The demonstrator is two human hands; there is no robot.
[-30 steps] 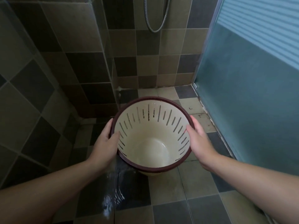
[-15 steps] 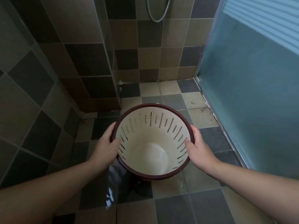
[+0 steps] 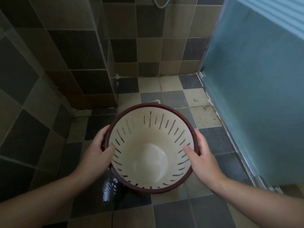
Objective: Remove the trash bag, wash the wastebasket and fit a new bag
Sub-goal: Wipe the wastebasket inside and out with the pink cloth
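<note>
The wastebasket (image 3: 144,155) is round, cream inside with vertical slots in its wall and a dark maroon rim. It holds no bag and its inside looks wet. I hold it upright over the tiled floor, its mouth facing me. My left hand (image 3: 97,153) grips the rim on the left, thumb inside the wall. My right hand (image 3: 202,158) grips the rim on the right, thumb inside as well. No trash bag is in view.
Wet floor tiles (image 3: 108,190) glisten just under the basket's left side. A tiled wall corner (image 3: 105,83) juts out at the left, a frosted blue-green door panel (image 3: 256,96) closes the right side. A shower hose loop (image 3: 161,4) hangs at the top.
The view has tilted downward, so more floor shows behind the basket. The basket has come slightly closer and lower in my hands, and both thumbs now hook further over the rim.
</note>
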